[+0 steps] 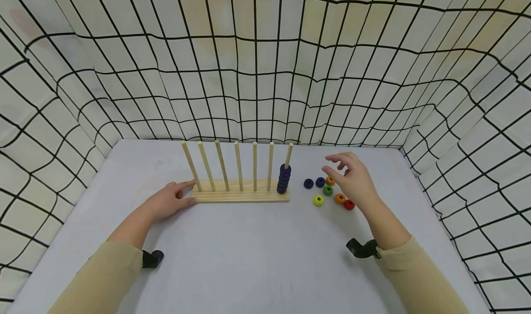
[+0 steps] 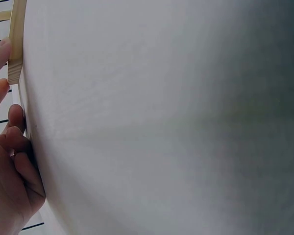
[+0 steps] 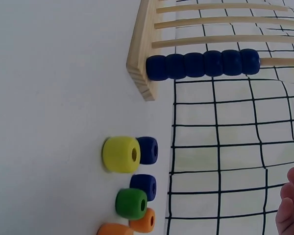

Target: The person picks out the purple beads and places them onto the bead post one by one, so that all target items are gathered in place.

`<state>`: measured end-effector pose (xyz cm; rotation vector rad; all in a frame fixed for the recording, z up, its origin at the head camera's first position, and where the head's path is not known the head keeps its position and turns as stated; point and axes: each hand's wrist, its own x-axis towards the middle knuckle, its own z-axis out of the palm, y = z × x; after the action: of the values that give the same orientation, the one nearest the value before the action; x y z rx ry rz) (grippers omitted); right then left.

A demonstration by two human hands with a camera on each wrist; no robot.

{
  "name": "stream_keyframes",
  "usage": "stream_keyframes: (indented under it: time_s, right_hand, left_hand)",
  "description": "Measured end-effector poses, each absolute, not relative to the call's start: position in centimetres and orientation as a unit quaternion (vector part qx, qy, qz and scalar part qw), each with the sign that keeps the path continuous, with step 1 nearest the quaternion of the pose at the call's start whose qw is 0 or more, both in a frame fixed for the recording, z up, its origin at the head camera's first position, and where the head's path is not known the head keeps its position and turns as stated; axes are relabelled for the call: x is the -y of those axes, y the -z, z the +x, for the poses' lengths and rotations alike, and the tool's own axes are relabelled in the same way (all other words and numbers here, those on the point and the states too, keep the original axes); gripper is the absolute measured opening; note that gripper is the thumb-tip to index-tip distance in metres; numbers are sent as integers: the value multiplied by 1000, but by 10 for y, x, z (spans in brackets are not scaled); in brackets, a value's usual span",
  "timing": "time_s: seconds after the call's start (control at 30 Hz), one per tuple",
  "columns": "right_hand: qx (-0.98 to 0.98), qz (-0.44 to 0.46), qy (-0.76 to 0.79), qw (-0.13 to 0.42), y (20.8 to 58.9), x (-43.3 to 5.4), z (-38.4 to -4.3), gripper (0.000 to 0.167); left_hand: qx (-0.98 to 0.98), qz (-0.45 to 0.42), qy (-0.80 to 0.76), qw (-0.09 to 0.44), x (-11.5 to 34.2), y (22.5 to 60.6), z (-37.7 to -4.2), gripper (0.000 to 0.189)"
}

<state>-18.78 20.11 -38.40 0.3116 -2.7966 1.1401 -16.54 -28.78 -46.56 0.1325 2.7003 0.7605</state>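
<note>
A wooden peg rack (image 1: 240,197) with several upright pegs stands on the table. Its rightmost peg carries a stack of dark blue beads (image 3: 203,64), the top of that peg showing bare. At the rack's left end, the thumb and index finger of my left hand (image 1: 172,200) pinch the base; its other fingers curl near the tabletop in the left wrist view. My right hand (image 1: 351,178) hovers over the loose beads, thumb and fingers apart with nothing between them. Below it lie two dark blue beads (image 1: 308,183), a green bead (image 1: 327,191), a yellow bead (image 3: 121,154), two orange beads (image 1: 339,198) and a red bead (image 1: 349,204).
The white table (image 1: 249,258) runs back to a black grid net (image 1: 257,74) over pale walls, which also rises along both sides. A dark wrist camera mount (image 1: 362,248) sticks out at the right sleeve, another (image 1: 152,259) at the left sleeve.
</note>
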Motion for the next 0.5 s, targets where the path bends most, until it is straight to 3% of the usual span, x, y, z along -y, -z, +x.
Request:
stream_keyframes:
  time_s: [0.5]
  right_hand:
    - [942, 107, -317, 6, 402, -210, -192, 42]
  left_hand:
    - [-949, 47, -264, 167, 287, 463, -165, 74]
